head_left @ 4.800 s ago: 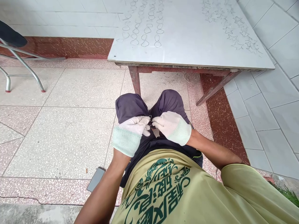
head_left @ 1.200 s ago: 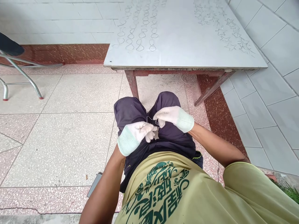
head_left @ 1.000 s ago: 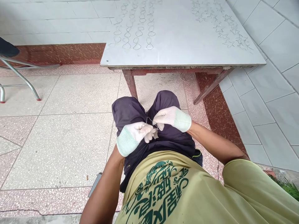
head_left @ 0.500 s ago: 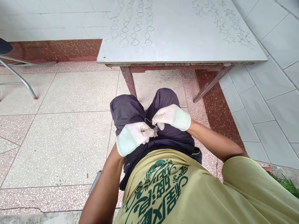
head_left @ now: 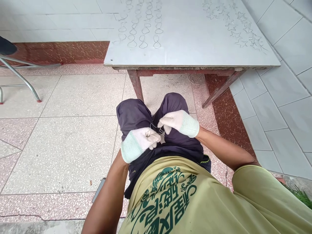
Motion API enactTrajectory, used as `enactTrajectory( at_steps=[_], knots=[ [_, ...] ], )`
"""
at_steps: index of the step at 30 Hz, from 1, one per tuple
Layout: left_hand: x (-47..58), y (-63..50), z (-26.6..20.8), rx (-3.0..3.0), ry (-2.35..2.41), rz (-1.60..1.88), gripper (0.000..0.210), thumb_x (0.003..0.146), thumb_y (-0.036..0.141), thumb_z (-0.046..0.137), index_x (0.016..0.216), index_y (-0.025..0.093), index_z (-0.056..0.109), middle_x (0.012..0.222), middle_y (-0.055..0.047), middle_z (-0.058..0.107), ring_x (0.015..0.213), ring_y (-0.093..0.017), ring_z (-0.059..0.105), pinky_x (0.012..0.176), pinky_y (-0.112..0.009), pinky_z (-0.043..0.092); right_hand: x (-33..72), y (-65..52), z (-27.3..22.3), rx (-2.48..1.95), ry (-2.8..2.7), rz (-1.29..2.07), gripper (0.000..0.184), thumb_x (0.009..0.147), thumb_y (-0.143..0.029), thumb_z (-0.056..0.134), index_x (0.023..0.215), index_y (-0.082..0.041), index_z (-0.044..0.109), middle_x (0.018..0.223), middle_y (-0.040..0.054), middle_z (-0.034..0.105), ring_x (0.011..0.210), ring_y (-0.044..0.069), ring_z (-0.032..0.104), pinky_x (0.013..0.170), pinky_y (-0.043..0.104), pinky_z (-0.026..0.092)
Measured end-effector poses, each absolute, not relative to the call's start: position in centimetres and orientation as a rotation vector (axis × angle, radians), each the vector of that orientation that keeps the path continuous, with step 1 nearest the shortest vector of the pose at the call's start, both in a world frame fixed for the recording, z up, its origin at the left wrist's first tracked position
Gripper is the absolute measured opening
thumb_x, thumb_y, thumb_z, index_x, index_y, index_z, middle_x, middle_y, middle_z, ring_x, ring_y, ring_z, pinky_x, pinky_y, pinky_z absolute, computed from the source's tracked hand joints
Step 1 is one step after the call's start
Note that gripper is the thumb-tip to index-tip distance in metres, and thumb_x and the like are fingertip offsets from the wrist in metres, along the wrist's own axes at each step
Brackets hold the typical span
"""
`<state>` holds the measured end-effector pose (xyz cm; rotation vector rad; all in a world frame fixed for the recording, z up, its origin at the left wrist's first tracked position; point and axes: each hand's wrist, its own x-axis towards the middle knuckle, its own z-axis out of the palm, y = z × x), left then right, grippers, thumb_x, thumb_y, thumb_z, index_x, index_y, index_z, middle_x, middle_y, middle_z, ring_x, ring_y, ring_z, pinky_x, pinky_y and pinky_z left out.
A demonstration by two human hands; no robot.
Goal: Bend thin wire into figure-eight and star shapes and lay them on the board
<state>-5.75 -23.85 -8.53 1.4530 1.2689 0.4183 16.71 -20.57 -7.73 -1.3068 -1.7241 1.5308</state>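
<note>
Both hands wear white gloves with pale green cuffs and meet above my lap. My left hand (head_left: pixel 143 141) is closed, its thumb and fingers pinching a thin bent wire (head_left: pixel 154 126) and a small flat star-shaped piece (head_left: pixel 162 139) that pokes out past the fingertips. My right hand (head_left: pixel 176 123) is closed too, its fingertips pinching the wire from the other side. The wire runs in an angular curve between the hands. How it sits against the star piece is too small to make out.
Ahead stands a white-topped table (head_left: pixel 180 48). Rows of figure-eight wire loops (head_left: pixel 157 41) lie at its left, several wire stars (head_left: pixel 241 40) at its right. A metal-legged chair (head_left: pixel 20 76) is at the far left. A phone-like flat object (head_left: pixel 98 190) lies by my left arm.
The hands stay almost in place, still on the wire. My right fingertips shift slightly left, and a little more of the star piece shows. The view has moved slightly.
</note>
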Motion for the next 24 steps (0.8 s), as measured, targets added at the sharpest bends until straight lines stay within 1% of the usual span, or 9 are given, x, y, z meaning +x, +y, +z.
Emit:
enactTrajectory(
  at_steps=[2, 4, 7, 10, 16, 19, 21, 24],
  knots=[
    [-5.9, -23.8, -8.6, 1.445, 1.263, 0.439, 0.025, 0.087, 0.042, 0.071, 0.081, 0.019, 0.076, 0.060, -0.002, 0.072, 0.060, -0.017, 0.069, 0.060, -0.026, 0.057, 16.8, -20.6, -7.9, -1.286, -1.770, 1.526, 0.034, 0.098, -0.043, 0.060, 0.091, -0.019, 0.083, 0.067, -0.0031, 0.075, 0.072, 0.014, 0.073, 0.076, 0.024, 0.053],
    [-6.0, -23.7, -8.5, 1.434, 1.261, 0.460, 0.024, 0.088, 0.041, 0.070, 0.081, 0.019, 0.075, 0.062, -0.002, 0.073, 0.063, -0.018, 0.071, 0.062, -0.027, 0.057, 16.9, -20.8, -8.1, -1.261, -1.814, 1.572, 0.032, 0.097, -0.045, 0.064, 0.091, -0.019, 0.082, 0.070, -0.0029, 0.077, 0.074, 0.014, 0.074, 0.076, 0.024, 0.054],
    [-6.0, -23.6, -8.5, 1.425, 1.247, 0.469, 0.024, 0.089, 0.041, 0.070, 0.082, 0.018, 0.075, 0.062, -0.002, 0.072, 0.063, -0.017, 0.070, 0.063, -0.027, 0.057, 16.9, -20.9, -8.6, -1.229, -1.772, 1.701, 0.026, 0.091, -0.043, 0.072, 0.087, -0.019, 0.081, 0.071, -0.0030, 0.077, 0.071, 0.014, 0.073, 0.075, 0.025, 0.055],
    [-6.0, -23.6, -8.5, 1.428, 1.234, 0.455, 0.023, 0.088, 0.040, 0.071, 0.082, 0.018, 0.075, 0.061, -0.002, 0.071, 0.061, -0.016, 0.069, 0.062, -0.026, 0.056, 16.8, -20.8, -9.2, -1.163, -1.626, 1.807, 0.022, 0.085, -0.041, 0.077, 0.083, -0.019, 0.079, 0.066, -0.0029, 0.075, 0.066, 0.014, 0.071, 0.073, 0.026, 0.055],
    [-6.2, -23.5, -8.3, 1.407, 1.205, 0.427, 0.022, 0.085, 0.039, 0.071, 0.082, 0.018, 0.076, 0.059, -0.001, 0.070, 0.056, -0.015, 0.065, 0.058, -0.026, 0.053, 16.2, -20.6, -10.7, -1.062, -1.420, 1.974, 0.022, 0.077, -0.038, 0.080, 0.079, -0.016, 0.075, 0.056, -0.0015, 0.069, 0.055, 0.013, 0.064, 0.061, 0.026, 0.051],
    [-6.6, -23.4, -8.4, 1.379, 1.132, 0.445, 0.027, 0.085, 0.043, 0.070, 0.084, 0.017, 0.077, 0.061, -0.002, 0.072, 0.054, -0.015, 0.064, 0.058, -0.027, 0.052, 15.9, -20.8, -11.2, -1.000, -1.352, 2.079, 0.023, 0.076, -0.039, 0.079, 0.076, -0.017, 0.071, 0.054, -0.0004, 0.068, 0.051, 0.013, 0.062, 0.055, 0.026, 0.047],
    [-6.9, -23.3, -8.6, 1.393, 1.108, 0.460, 0.030, 0.087, 0.046, 0.070, 0.083, 0.017, 0.077, 0.061, -0.003, 0.073, 0.055, -0.016, 0.065, 0.059, -0.028, 0.053, 15.8, -20.9, -11.0, -0.980, -1.372, 2.082, 0.023, 0.078, -0.039, 0.077, 0.076, -0.017, 0.070, 0.054, -0.0006, 0.068, 0.051, 0.013, 0.062, 0.055, 0.025, 0.046],
    [-7.2, -23.3, -9.1, 1.455, 1.125, 0.448, 0.031, 0.090, 0.045, 0.069, 0.079, 0.017, 0.077, 0.062, -0.004, 0.074, 0.060, -0.017, 0.068, 0.063, -0.028, 0.053, 15.8, -21.1, -10.1, -1.050, -1.483, 1.922, 0.017, 0.081, -0.035, 0.073, 0.077, -0.019, 0.069, 0.059, -0.0023, 0.070, 0.056, 0.013, 0.064, 0.060, 0.024, 0.048]
  ],
)
